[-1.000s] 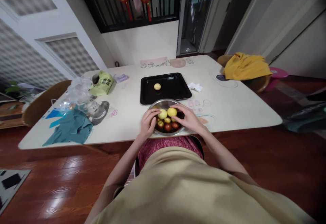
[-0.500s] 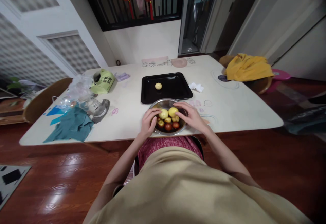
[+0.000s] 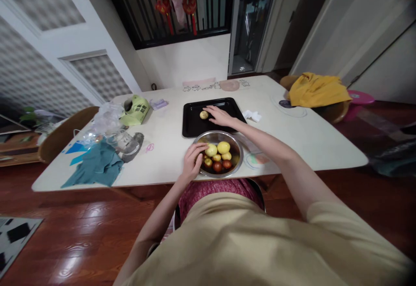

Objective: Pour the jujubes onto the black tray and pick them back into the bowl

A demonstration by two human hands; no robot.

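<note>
A metal bowl (image 3: 241, 158) at the table's near edge holds two larger yellow fruits (image 3: 223, 147), several smaller yellowish ones (image 3: 226, 156) and red tomato-like fruits (image 3: 217, 166). My left hand (image 3: 193, 160) rests over the bowl's left rim, its fingertips against the left yellow fruit (image 3: 211, 150) and its thumb apart. Beyond the bowl lies a black baking tray (image 3: 191, 126) with one small round yellowish fruit (image 3: 204, 115) on it. Above the tray, my right hand (image 3: 220, 116) stretches its fingers beside that fruit; whether they touch it I cannot tell.
On the left lie a teal cloth (image 3: 97, 164), clear plastic packaging (image 3: 125, 141) and a light green visor cap (image 3: 136, 109). A crumpled white tissue (image 3: 252, 115) is right of the tray. Yellow cloth (image 3: 318, 90) drapes a chair at the right.
My right hand has left the bowl's right side and moved forward over the tray to the small fruit. My left hand has stayed at the bowl. The view has shifted slightly.
</note>
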